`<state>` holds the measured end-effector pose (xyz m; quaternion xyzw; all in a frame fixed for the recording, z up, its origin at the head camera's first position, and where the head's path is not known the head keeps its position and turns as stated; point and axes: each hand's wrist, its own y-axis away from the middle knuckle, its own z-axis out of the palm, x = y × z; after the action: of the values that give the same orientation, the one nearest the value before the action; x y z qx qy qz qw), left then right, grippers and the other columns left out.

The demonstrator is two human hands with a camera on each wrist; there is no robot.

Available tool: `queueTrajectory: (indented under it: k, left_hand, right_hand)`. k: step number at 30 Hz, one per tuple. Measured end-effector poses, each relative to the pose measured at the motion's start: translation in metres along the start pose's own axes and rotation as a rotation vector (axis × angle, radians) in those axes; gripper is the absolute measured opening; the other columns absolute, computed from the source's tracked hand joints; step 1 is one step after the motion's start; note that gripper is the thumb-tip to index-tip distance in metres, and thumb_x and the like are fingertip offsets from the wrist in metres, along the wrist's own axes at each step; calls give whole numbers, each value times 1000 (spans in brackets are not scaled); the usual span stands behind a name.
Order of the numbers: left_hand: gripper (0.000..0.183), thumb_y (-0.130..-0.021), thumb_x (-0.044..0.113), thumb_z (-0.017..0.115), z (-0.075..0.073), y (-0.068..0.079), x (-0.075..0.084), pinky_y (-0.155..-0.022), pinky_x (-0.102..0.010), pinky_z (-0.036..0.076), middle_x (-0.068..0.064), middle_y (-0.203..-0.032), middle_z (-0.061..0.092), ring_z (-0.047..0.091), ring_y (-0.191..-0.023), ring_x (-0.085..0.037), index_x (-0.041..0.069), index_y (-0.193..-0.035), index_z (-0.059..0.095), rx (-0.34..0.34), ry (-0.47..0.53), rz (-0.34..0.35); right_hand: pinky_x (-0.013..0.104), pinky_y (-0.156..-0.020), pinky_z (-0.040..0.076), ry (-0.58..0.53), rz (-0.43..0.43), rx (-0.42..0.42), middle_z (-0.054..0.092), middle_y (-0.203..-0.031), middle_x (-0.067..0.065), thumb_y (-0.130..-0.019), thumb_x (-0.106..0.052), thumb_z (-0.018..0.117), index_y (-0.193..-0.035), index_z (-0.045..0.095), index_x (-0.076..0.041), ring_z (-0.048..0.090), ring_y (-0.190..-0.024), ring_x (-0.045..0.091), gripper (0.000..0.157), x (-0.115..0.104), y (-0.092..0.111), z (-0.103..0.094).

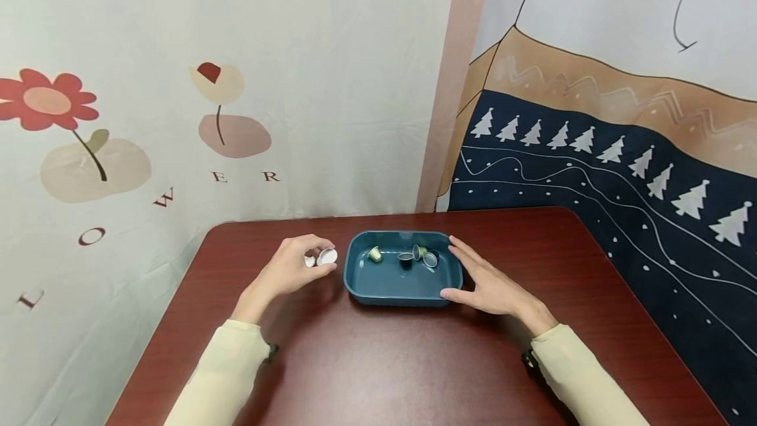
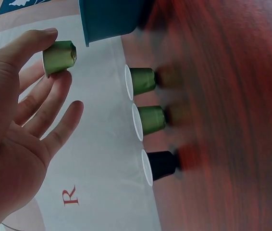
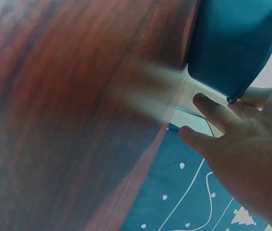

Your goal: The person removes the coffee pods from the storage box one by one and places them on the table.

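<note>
1. Pale sleeves (image 1: 219, 373) lie nearest, the left hand (image 1: 290, 267) pinching a green capsule (image 2: 60, 58) just beside the blue tray (image 1: 393, 301)
2. Spread fingers of the right hand (image 1: 497, 288) touch the tray's right end; a light touch there should steady it
3. Best keep the pinch gentle: hard squeezing might dent the capsule
4. Three capsules (image 2: 151, 120) stand lid-up on the reddish-brown surface (image 1: 384, 367); four more (image 1: 375, 254) sit inside the tray
5. Behind hangs a flower-printed cloth (image 1: 355, 84); rightward, a tree-patterned one (image 1: 591, 176)

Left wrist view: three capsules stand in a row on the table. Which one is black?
The end capsule farthest from the blue tray: its body is black, while the middle capsule and the one nearest the tray are green.
</note>
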<state>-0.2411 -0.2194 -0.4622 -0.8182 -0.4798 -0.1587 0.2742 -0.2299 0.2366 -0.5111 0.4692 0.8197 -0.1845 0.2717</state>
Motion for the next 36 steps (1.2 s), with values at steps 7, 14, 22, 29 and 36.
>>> queueTrajectory:
  k: [7, 14, 22, 29, 36]
  left_hand:
    - [29, -91, 14, 95, 4, 14, -2, -88, -45, 68, 2, -103, 81, 75, -94, -15, 14, -118, 83, -30, 13, -28]
    - [34, -91, 11, 95, 11, 26, -6, -85, -35, 68, -2, -108, 83, 76, -93, -14, 6, -122, 84, -40, 45, -55]
    - [25, -89, 15, 97, 20, 33, -13, -80, -32, 65, 5, -96, 81, 74, -84, -10, 12, -111, 85, -20, -21, -66]
    - [21, -86, 18, 99, 27, 36, -15, -78, -31, 51, 11, -84, 74, 67, -82, -15, 16, -100, 83, 13, -85, -78]
    - [21, -85, 17, 100, 29, 37, -17, -74, -25, 55, 5, -86, 74, 69, -79, -11, 14, -98, 84, 25, -85, -81]
  right_hand:
    - [70, -135, 37, -6, -6, -2, 16, -192, 0, -99, -68, 78, -180, 28, -13, 31, -174, 34, 109, 0, 1, -1]
    - [72, -133, 38, 1, -20, 8, 17, -192, 4, -101, -68, 76, -180, 29, -12, 32, -173, 37, 108, 1, 1, 0]
    - [71, -134, 37, -6, -13, 2, 16, -192, 2, -100, -68, 76, -180, 29, -13, 31, -174, 36, 108, 0, 1, 0]
    - [71, -135, 36, -15, -8, -3, 15, -192, 0, -100, -69, 76, -180, 28, -13, 30, -174, 36, 109, 2, 1, 1]
    - [76, -128, 41, 4, -40, 31, 20, -191, 3, -100, -67, 76, -179, 31, -12, 35, -170, 39, 106, 1, 2, 1]
